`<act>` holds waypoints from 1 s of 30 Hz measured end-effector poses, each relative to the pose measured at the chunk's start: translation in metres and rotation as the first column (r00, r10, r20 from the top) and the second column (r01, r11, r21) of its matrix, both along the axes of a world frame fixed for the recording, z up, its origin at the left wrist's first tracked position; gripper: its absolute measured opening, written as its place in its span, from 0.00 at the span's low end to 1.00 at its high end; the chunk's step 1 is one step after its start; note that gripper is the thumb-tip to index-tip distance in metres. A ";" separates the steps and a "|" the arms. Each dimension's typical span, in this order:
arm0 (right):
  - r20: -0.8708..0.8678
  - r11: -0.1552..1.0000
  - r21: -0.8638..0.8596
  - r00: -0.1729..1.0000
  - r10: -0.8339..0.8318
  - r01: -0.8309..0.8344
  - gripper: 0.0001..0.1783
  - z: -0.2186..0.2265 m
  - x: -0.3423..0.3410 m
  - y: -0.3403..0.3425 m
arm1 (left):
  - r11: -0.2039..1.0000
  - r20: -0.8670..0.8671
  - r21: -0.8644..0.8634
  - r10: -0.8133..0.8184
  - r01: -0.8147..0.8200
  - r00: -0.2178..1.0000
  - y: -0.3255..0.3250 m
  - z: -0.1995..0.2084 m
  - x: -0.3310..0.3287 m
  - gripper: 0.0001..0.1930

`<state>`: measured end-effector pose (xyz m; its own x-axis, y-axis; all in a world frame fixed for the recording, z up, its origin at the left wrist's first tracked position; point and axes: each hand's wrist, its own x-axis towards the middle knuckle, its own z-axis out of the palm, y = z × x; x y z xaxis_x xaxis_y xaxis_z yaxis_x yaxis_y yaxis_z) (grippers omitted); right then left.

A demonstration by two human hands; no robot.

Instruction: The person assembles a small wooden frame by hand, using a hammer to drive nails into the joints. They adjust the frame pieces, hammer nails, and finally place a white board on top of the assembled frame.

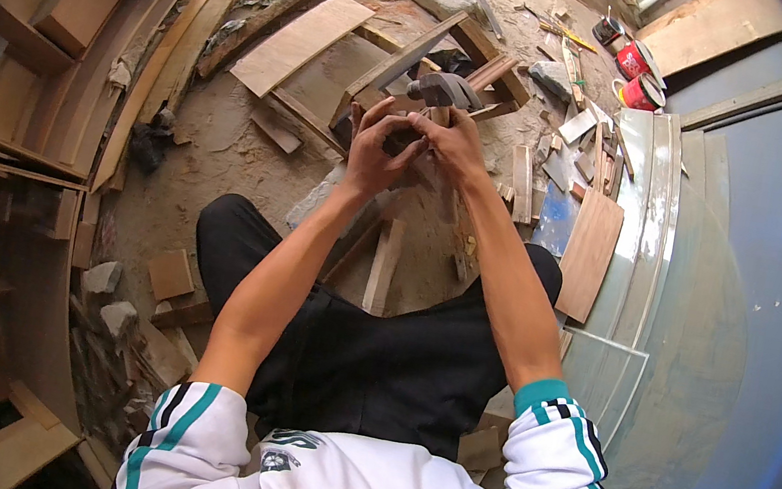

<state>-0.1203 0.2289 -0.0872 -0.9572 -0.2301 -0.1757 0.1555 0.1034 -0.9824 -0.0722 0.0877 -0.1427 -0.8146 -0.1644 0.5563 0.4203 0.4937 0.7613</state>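
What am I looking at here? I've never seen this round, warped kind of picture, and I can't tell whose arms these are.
It is one fisheye camera on a person's head, looking down, so straight edges bend. The arms from the lower edge are the person's own. The left hand and right hand meet around a hammer, its metal head above the fingers. What else they pinch is hidden. Wood offcuts litter the dirt floor; red cans stand top right, glass sheets lie right.
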 end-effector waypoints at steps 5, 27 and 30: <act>-0.040 0.999 0.037 0.999 -0.002 0.003 0.18 0.002 0.002 0.005 | 0.998 -0.061 -0.023 0.052 -0.054 0.997 0.002 -0.015 -0.002 0.13; -0.251 0.807 0.590 0.954 0.163 0.017 0.23 0.076 0.051 0.022 | 0.955 -0.224 -0.014 0.286 -0.296 0.932 0.027 -0.021 -0.010 0.06; -0.233 0.817 0.576 0.965 0.122 0.036 0.27 0.084 0.054 0.017 | 0.950 -0.238 -0.016 0.300 -0.313 0.924 0.022 -0.024 -0.010 0.06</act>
